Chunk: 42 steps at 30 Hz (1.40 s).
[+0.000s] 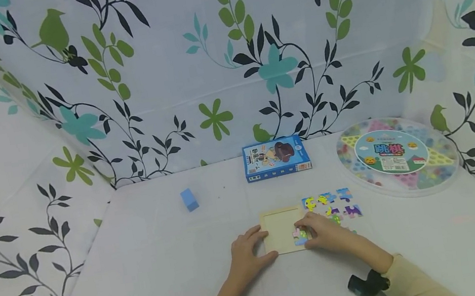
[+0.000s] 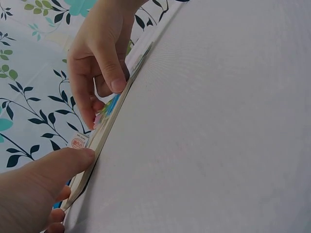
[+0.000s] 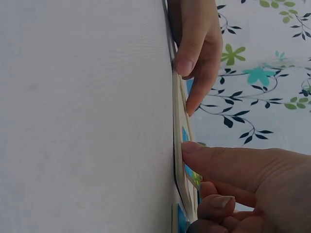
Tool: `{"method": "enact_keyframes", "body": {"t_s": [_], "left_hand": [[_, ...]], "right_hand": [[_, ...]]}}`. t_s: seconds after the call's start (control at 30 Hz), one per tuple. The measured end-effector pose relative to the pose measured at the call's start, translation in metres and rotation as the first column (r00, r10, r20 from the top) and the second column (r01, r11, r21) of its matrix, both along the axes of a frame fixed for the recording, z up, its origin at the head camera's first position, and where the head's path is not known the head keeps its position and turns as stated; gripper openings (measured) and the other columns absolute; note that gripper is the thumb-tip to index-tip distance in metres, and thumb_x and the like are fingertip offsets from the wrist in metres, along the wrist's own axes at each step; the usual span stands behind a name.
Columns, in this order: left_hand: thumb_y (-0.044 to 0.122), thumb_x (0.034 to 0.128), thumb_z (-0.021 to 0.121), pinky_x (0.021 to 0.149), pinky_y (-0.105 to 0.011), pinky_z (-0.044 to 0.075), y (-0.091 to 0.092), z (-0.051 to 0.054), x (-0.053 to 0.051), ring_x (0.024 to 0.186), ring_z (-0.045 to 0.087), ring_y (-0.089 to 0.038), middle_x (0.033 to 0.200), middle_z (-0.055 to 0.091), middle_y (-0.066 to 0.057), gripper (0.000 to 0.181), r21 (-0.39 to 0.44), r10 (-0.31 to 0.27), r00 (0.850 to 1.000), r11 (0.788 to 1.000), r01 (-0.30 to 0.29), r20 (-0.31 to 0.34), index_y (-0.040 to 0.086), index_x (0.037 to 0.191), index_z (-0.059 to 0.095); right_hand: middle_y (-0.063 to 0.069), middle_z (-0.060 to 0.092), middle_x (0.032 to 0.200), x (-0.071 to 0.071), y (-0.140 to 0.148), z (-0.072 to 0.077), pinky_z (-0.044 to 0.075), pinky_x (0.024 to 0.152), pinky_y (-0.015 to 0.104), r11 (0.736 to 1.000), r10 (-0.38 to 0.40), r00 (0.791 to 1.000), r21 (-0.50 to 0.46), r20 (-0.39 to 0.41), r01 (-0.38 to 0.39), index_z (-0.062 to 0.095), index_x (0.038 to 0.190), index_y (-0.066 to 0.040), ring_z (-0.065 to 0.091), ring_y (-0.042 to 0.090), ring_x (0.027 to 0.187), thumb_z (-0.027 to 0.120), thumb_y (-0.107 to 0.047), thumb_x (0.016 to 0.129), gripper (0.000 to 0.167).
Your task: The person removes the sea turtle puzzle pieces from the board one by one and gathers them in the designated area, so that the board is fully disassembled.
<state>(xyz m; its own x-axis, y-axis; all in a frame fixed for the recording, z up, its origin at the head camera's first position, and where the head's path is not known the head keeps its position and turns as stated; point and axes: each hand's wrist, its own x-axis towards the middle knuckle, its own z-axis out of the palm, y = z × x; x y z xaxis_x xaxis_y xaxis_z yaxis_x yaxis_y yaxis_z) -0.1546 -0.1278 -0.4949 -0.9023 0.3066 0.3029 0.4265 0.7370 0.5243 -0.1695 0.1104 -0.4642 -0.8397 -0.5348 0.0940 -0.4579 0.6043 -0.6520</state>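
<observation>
A shallow wooden puzzle tray lies on the white table. My left hand grips its left side, the thumb at the near edge and the fingers along the left edge. A blue, green and pink puzzle piece sits in the tray's near right corner. My right hand holds this piece between thumb and fingers; in the right wrist view the thumb lies on its blue part. Several loose puzzle pieces are spread right of the tray, some partly hidden by the right hand.
A blue block lies to the left, farther back. Behind the tray is a blue box with a hat picture. A round, clear-lidded game set rests at the back right. Patterned cloth hangs around the table.
</observation>
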Motion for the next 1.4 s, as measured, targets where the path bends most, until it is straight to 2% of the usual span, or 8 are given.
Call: {"method": "enact_keyframes", "body": {"t_s": [0.2,0.37,0.47,0.63,0.93,1.1,1.27,1.4], "left_hand": [[0.041,0.0732,0.070,0.080,-0.048,0.033,0.000,0.000,-0.001,0.106,0.049,-0.029,0.120,0.053,-0.009,0.042,-0.023,-0.030,0.999,0.999,0.029,-0.045,0.015,0.106,0.064],[0.037,0.0718,0.072,0.076,-0.046,0.034,-0.001,0.001,-0.001,0.100,0.051,-0.030,0.118,0.054,-0.011,0.031,-0.026,-0.049,0.995,0.999,0.046,-0.085,0.017,0.095,0.067],[0.037,0.0711,0.073,0.077,-0.046,0.034,-0.002,0.001,-0.001,0.099,0.051,-0.029,0.118,0.055,-0.010,0.028,-0.008,-0.046,0.996,0.999,0.046,-0.079,0.018,0.090,0.066],[0.039,0.0697,0.074,0.077,-0.047,0.033,-0.002,0.000,0.000,0.099,0.050,-0.030,0.115,0.055,-0.009,0.027,0.005,-0.044,0.997,0.999,0.045,-0.066,0.019,0.085,0.063],[0.038,0.0686,0.075,0.078,-0.047,0.032,-0.001,0.002,0.001,0.099,0.050,-0.029,0.112,0.054,-0.007,0.027,-0.001,-0.033,0.997,0.999,0.033,-0.068,0.020,0.084,0.062],[0.038,0.0684,0.075,0.079,-0.048,0.031,-0.001,0.003,0.000,0.101,0.049,-0.029,0.113,0.054,-0.007,0.027,0.000,-0.036,0.998,0.999,0.036,-0.058,0.020,0.084,0.062],[0.036,0.0675,0.076,0.079,-0.049,0.031,-0.002,0.003,0.000,0.102,0.049,-0.030,0.112,0.055,-0.007,0.027,0.017,-0.032,0.997,0.999,0.033,-0.064,0.019,0.083,0.062],[0.035,0.0677,0.076,0.080,-0.051,0.031,-0.001,0.002,0.002,0.102,0.049,-0.031,0.112,0.055,-0.008,0.026,0.032,-0.035,0.997,0.999,0.037,-0.065,0.019,0.083,0.062]], "right_hand": [[-0.003,0.047,0.085,-0.001,0.003,-0.003,0.037,0.059,0.025,0.999,0.013,1.000,-0.042,-0.025,-0.014,0.059,0.106,-0.005,0.041,0.013,0.071,0.074,-0.009,0.070,0.039],[-0.005,0.050,0.082,-0.004,0.005,-0.004,0.040,0.061,0.024,0.998,0.027,0.999,-0.062,-0.032,-0.029,0.061,0.106,-0.001,0.044,0.010,0.072,0.073,-0.007,0.070,0.038],[-0.005,0.051,0.080,-0.004,0.005,-0.003,0.039,0.058,0.024,0.998,0.038,0.998,-0.041,-0.059,-0.040,0.061,0.107,0.001,0.043,0.010,0.069,0.074,-0.009,0.070,0.040],[-0.005,0.051,0.081,-0.002,0.005,-0.001,0.040,0.060,0.024,0.999,0.032,0.996,-0.003,-0.082,-0.033,0.061,0.107,0.001,0.043,0.011,0.071,0.076,-0.014,0.069,0.044],[-0.005,0.052,0.078,-0.005,0.007,-0.004,0.040,0.057,0.023,0.997,0.019,0.998,-0.072,-0.052,-0.023,0.062,0.105,0.004,0.043,0.009,0.068,0.075,-0.008,0.070,0.039],[-0.004,0.054,0.080,-0.007,0.007,-0.005,0.040,0.059,0.023,0.999,0.030,0.997,-0.036,-0.073,-0.033,0.063,0.103,0.003,0.044,0.009,0.069,0.075,-0.012,0.069,0.039],[-0.005,0.055,0.081,-0.006,0.014,0.003,0.041,0.057,0.023,0.999,0.038,0.996,-0.003,-0.075,-0.039,0.063,0.103,0.002,0.044,0.008,0.066,0.075,-0.014,0.069,0.040],[-0.006,0.053,0.080,-0.004,0.040,0.013,0.037,0.051,0.022,0.998,0.062,0.996,0.012,-0.068,-0.061,0.061,0.108,0.003,0.040,0.005,0.057,0.073,-0.014,0.072,0.041]]}}
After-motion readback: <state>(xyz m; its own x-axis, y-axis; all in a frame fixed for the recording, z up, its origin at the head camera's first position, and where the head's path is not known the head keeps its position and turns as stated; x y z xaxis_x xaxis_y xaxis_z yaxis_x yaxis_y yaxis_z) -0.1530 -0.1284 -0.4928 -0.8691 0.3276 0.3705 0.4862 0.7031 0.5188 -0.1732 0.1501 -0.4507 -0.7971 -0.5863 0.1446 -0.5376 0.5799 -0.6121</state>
